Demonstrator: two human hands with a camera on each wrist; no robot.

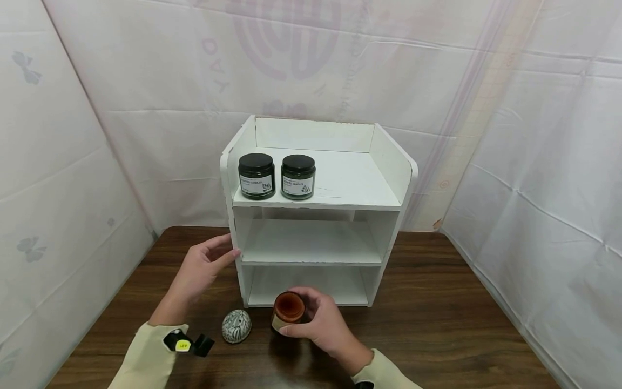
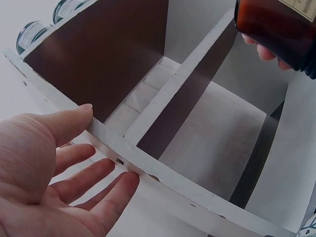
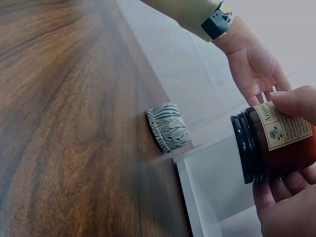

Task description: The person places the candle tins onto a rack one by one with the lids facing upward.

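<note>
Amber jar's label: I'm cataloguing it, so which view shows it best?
Right wrist: the label faces that camera, large though partly covered. The head view shows it small; the left wrist view, a cropped piece.

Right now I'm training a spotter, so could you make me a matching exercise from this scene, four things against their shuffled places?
1. amber jar
2. patterned object
3. green jars
4. left hand

A. on the table
B. at the white side panel
C. on the top shelf
D. in the right hand

Pairs: 1-D, 2-A, 3-C, 4-B
</note>
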